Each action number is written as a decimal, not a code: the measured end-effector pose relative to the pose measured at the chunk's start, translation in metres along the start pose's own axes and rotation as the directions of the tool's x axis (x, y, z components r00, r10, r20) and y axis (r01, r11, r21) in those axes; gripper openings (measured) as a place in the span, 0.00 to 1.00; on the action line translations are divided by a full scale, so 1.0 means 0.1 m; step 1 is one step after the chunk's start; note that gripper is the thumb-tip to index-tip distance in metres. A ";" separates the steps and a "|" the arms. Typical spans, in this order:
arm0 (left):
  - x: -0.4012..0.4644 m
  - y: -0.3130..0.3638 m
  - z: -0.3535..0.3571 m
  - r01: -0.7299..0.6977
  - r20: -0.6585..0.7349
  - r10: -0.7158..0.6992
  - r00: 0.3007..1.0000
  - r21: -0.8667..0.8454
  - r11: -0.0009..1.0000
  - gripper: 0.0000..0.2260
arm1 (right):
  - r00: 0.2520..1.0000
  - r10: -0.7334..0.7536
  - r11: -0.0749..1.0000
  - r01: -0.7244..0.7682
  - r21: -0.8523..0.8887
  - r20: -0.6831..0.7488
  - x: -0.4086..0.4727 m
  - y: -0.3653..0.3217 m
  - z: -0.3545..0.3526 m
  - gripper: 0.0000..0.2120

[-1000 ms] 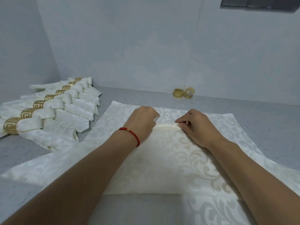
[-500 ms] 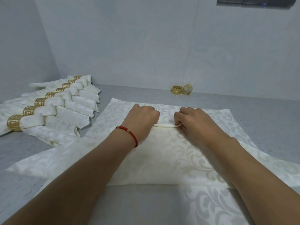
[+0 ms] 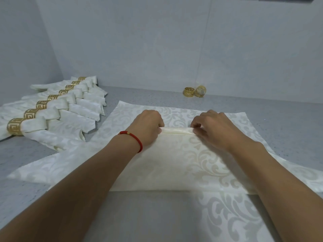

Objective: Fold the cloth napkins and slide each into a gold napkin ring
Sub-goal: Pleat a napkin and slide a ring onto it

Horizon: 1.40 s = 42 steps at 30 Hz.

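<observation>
**Fingers pinch the napkin's folded edge**

Fingers [image 3: 196, 121] of the right hand [image 3: 212, 127] curl over and pinch the right end of a narrow rolled pleat [image 3: 176, 130] in the napkin [image 3: 174, 165]; the thumb sits on the near side of the pleat. Across from it, the left hand [image 3: 148, 125] grips the pleat's left end, its fingers curled under and mostly hidden behind the knuckles. A red cord bracelet [image 3: 134, 137] circles the left wrist.

The napkin is cream with a scroll pattern and lies spread on the grey counter [image 3: 288, 123], straight ahead of the person; its near part is folded over in a flat band beneath both forearms.

Near the back wall, just beyond the napkin, two loose gold rings [image 3: 194, 91] sit touching, one upright and one tipped on its side. At far left, a row of finished napkins [image 3: 57, 109], each in a gold ring, lies overlapping along the counter toward the corner.
</observation>
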<state>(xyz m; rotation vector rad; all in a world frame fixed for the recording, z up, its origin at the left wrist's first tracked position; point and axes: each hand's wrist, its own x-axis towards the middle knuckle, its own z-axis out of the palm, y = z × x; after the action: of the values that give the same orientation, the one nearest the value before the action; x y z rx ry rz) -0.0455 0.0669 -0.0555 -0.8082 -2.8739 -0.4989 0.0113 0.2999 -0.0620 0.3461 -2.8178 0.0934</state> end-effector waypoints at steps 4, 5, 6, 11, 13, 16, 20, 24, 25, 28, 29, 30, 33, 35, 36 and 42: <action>-0.06 0.06 -0.05 -0.031 -0.103 0.044 0.994 0.130 0.991 0.09 | 0.999 0.010 1.000 -0.009 0.028 -0.039 -0.03 -0.08 -0.04 0.04; -0.07 0.06 -0.07 -0.052 -0.109 0.070 0.992 0.160 0.986 0.13 | 0.998 -0.012 1.000 0.012 -0.002 -0.064 -0.03 -0.08 -0.03 0.06; -0.08 0.07 -0.09 -0.082 -0.097 0.102 0.990 0.187 0.979 0.15 | 0.996 -0.030 0.999 0.029 -0.025 -0.081 -0.03 -0.09 -0.03 0.07; -0.11 0.03 -0.22 -0.192 0.124 0.170 0.978 0.196 0.961 0.18 | 0.997 -0.001 1.000 0.000 0.018 0.081 -0.05 -0.11 -0.15 0.08; -0.10 0.00 -0.24 -0.172 0.119 0.159 0.980 0.107 0.979 0.12 | 0.993 0.027 0.994 -0.039 0.100 0.117 -0.08 -0.11 -0.18 0.05; -0.08 -0.04 -0.19 -0.148 0.039 0.148 0.988 0.005 0.989 0.08 | 0.997 0.036 0.979 -0.048 0.199 0.064 -0.08 -0.05 -0.14 0.05; -0.09 -0.06 -0.14 -0.138 0.061 0.137 0.989 0.011 0.990 0.09 | 0.987 0.056 0.974 -0.087 0.208 0.148 -0.07 -0.01 -0.14 0.06; -0.09 -0.04 -0.13 -0.135 0.057 0.129 0.990 0.105 0.985 0.04 | 0.986 0.075 0.966 -0.109 0.233 0.150 -0.08 -0.06 -0.16 0.02; -0.10 -0.02 -0.12 -0.149 0.020 0.147 0.989 0.145 0.978 0.05 | 0.990 0.075 0.966 -0.102 0.238 0.122 -0.09 -0.07 -0.17 0.03; -0.11 0.01 -0.12 -0.213 -0.053 0.231 0.972 0.225 0.951 0.07 | 0.996 0.072 0.977 -0.079 0.198 0.043 -0.08 -0.11 -0.18 0.06; -0.10 0.00 -0.12 -0.239 -0.041 0.255 0.966 0.234 0.942 0.09 | 0.996 0.070 0.982 -0.078 0.174 0.050 -0.07 -0.12 -0.19 0.07; -0.10 0.00 -0.13 -0.262 -0.013 0.273 0.962 0.242 0.934 0.10 | 0.995 0.068 0.985 -0.080 0.156 0.077 -0.07 -0.13 -0.20 0.07; -0.10 -0.03 -0.21 -0.281 0.148 0.254 0.956 0.211 0.936 0.13 | 0.979 0.077 0.978 -0.111 0.175 0.189 -0.09 -0.12 -0.24 0.07; -0.12 -0.05 -0.27 -0.275 0.217 0.242 0.946 0.138 0.952 0.11 | 0.978 0.072 0.967 -0.117 0.227 0.198 -0.12 -0.10 -0.27 0.04; -0.12 -0.06 -0.29 -0.268 0.213 0.244 0.946 0.091 0.959 0.09 | 0.984 0.058 0.966 -0.099 0.240 0.171 -0.12 -0.08 -0.26 0.02; -0.13 -0.08 -0.25 -0.180 0.195 0.182 0.964 -0.028 0.983 0.08 | 0.985 0.034 0.975 -0.069 0.213 0.166 -0.10 -0.03 -0.21 0.06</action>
<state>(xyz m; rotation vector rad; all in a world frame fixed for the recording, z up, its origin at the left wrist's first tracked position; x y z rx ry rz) -0.0383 0.0459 -0.0368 -1.1710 -2.9329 -0.4345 0.0277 0.3017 -0.0450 0.3427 -2.9848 0.4063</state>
